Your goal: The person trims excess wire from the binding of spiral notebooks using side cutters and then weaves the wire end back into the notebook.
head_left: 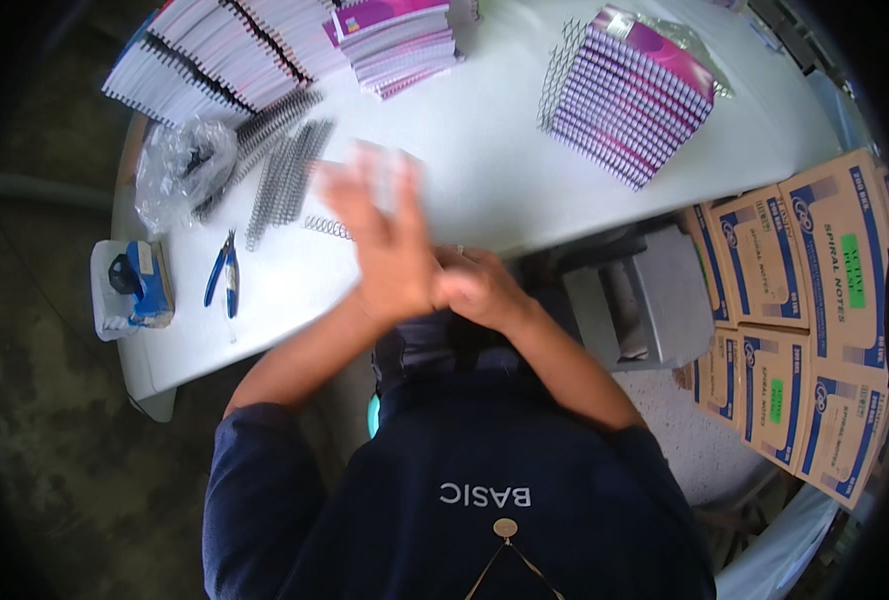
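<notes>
Over the near edge of the table, my left hand (379,235) is raised with its fingers spread and smeared by motion; nothing shows in it. Close beside it, my right hand (484,290) is closed, its fingers curled, and whatever they may hold is hidden. A loose metal spiral coil (326,227) lies on the table right next to my left hand. Just beyond it is a bunch of grey spiral coils (289,170). To the left rest blue-handled pliers (215,272) and a second slim blue hand tool (231,280).
On the white table (484,140) stand spiral notebooks (214,60), a purple-covered notebook stack (404,50) and another coil-bound stack (629,105). A clear plastic bag (184,175) and a white bin (114,310) with a blue box are at left. Cartons (839,270) and a grey chair (664,290) stand right.
</notes>
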Demonstrator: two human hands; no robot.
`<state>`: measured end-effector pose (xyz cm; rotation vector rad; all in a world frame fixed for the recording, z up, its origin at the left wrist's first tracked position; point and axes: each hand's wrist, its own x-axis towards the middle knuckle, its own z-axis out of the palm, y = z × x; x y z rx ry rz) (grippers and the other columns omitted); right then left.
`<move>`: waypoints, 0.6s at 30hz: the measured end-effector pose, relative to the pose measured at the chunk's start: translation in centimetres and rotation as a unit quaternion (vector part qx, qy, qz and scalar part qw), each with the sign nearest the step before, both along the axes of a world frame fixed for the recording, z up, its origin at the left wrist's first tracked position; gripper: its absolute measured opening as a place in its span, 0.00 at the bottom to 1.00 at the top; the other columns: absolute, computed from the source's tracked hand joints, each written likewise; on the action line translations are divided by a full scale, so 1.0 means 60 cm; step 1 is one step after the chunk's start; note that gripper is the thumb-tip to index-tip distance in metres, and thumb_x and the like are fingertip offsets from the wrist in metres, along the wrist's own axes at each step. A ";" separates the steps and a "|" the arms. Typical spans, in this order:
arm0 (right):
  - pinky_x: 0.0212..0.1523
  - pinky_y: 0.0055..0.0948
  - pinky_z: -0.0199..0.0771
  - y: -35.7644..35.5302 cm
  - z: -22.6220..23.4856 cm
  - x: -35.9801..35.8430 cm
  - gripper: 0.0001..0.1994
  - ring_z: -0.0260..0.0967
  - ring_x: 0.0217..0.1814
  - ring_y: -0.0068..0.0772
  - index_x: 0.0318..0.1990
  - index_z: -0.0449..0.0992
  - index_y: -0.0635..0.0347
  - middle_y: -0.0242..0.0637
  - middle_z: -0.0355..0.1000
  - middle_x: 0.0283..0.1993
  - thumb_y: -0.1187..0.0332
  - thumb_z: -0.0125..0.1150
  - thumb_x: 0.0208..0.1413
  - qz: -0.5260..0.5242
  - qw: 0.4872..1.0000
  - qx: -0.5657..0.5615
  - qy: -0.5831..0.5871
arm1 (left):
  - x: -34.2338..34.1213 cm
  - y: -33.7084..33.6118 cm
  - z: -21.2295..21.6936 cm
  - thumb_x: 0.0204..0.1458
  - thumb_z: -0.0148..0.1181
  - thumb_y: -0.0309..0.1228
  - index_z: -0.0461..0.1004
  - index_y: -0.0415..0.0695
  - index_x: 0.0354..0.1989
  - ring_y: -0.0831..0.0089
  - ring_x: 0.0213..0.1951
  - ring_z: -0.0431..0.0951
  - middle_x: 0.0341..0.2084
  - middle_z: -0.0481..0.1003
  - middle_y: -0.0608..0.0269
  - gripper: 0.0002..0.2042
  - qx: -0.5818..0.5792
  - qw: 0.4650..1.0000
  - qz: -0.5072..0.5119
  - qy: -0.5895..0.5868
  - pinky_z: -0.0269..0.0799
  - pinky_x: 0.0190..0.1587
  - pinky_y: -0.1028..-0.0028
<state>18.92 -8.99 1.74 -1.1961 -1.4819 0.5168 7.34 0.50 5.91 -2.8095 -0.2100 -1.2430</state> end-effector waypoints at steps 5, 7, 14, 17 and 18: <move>0.45 0.31 0.73 0.004 0.023 0.013 0.16 0.74 0.49 0.37 0.50 0.70 0.61 0.44 0.74 0.46 0.75 0.56 0.53 -0.089 0.987 -0.039 0.127 | -0.063 -0.034 -0.103 0.47 0.53 0.61 0.52 0.38 0.65 0.36 0.63 0.50 0.64 0.50 0.38 0.45 -0.092 0.980 -0.160 0.078 0.38 0.61 0.40; 0.44 0.29 0.73 0.002 0.031 0.021 0.14 0.74 0.46 0.36 0.48 0.70 0.63 0.43 0.74 0.43 0.76 0.56 0.52 -0.075 0.977 -0.068 0.186 | -0.029 -0.030 -0.005 0.48 0.57 0.55 0.63 0.43 0.60 0.47 0.61 0.57 0.59 0.60 0.49 0.36 -0.044 0.993 -0.030 0.101 0.46 0.60 0.50; 0.41 0.30 0.73 0.013 0.011 0.029 0.15 0.75 0.41 0.36 0.46 0.71 0.65 0.44 0.75 0.40 0.79 0.55 0.49 -0.080 0.984 -0.066 0.144 | 0.028 -0.004 0.080 0.43 0.65 0.29 0.76 0.48 0.40 0.69 0.41 0.74 0.37 0.76 0.67 0.13 -0.152 0.971 -0.090 0.160 0.56 0.52 0.65; 0.41 0.31 0.73 0.016 0.013 0.031 0.16 0.75 0.41 0.37 0.47 0.71 0.66 0.46 0.75 0.40 0.80 0.55 0.49 -0.092 0.981 -0.094 0.142 | 0.039 0.006 0.092 0.41 0.64 0.28 0.75 0.47 0.36 0.69 0.39 0.74 0.34 0.75 0.66 0.11 -0.101 0.973 -0.102 0.178 0.58 0.52 0.63; 0.41 0.31 0.73 0.018 0.015 0.032 0.16 0.75 0.41 0.37 0.48 0.71 0.66 0.47 0.75 0.40 0.80 0.54 0.49 -0.094 0.981 -0.103 0.134 | 0.043 0.010 0.096 0.41 0.63 0.27 0.75 0.46 0.34 0.70 0.38 0.74 0.32 0.75 0.66 0.10 -0.071 0.975 -0.106 0.183 0.59 0.51 0.62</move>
